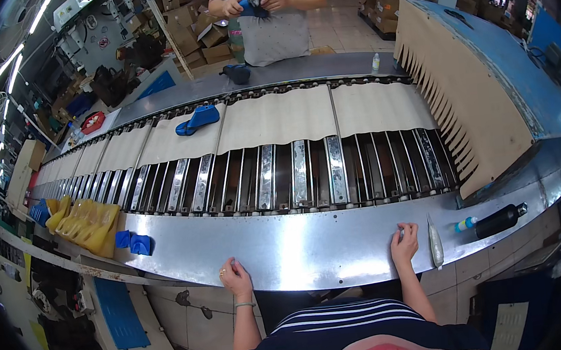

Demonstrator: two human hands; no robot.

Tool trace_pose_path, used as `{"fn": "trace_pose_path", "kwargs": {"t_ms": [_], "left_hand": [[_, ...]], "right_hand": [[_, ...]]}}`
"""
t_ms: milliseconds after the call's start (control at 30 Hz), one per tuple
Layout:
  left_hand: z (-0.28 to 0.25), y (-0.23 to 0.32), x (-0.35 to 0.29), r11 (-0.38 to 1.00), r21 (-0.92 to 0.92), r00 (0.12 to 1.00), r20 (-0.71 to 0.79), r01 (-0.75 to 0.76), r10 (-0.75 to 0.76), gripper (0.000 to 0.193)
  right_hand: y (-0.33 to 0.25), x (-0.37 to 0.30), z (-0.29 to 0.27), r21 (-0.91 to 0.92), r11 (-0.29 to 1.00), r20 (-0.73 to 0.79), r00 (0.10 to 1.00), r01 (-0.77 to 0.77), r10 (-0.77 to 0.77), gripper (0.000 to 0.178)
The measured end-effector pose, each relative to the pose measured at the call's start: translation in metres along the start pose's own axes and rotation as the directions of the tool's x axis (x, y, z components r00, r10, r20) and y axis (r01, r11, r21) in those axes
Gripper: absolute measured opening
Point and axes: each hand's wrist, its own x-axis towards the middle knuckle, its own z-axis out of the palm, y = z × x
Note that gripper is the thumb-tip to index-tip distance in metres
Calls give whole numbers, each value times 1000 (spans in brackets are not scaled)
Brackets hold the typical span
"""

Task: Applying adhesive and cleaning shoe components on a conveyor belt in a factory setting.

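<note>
My left hand (236, 280) rests at the near edge of the metal counter (301, 244), fingers curled in; whatever may be inside them is hidden. Farther right, my right hand (405, 247) lies on the same edge with its fingers closed. A small greyish bit shows at its fingertips, too small to name. Just right of that hand lies a long, thin, pale silvery piece (436, 244), apart from it. Beyond the counter, a blue shoe last (199, 119) lies on a cream sheet of the slatted conveyor (275, 118).
Yellow foot-shaped pieces (88, 227) and blue blocks (141, 244) sit on the left. A small bottle (465, 225) and a black flask (501, 220) lie at right, near a fringed-curtain machine housing (475, 95). Across the conveyor, a person (273, 24) handles a blue-and-dark object (253, 7).
</note>
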Motion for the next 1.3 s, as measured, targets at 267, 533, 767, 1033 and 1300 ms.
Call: {"fn": "trace_pose_path", "kwargs": {"t_ms": [267, 533, 767, 1033, 1300], "left_hand": [[2, -1, -1, 1000, 1, 1000, -15, -13, 14, 15], [2, 0, -1, 1000, -1, 1000, -7, -1, 1, 15], [1, 2, -1, 1000, -3, 1000, 4, 3, -3, 15], [2, 2, -2, 1000, -5, 999, 22, 25, -25, 15], [3, 2, -2, 1000, -8, 1000, 19, 21, -21, 15]], "right_hand": [[0, 0, -1, -5, 1000, -1, 1000, 0, 0, 20], [0, 1, -1, -8, 1000, -10, 1000, 14, -14, 20], [0, 0, -2, -2, 1000, -6, 1000, 5, -5, 20], [0, 1, -2, 3, 1000, 0, 1000, 1, -1, 19], [2, 1, -1, -2, 1000, 3, 1000, 4, -4, 20]]}}
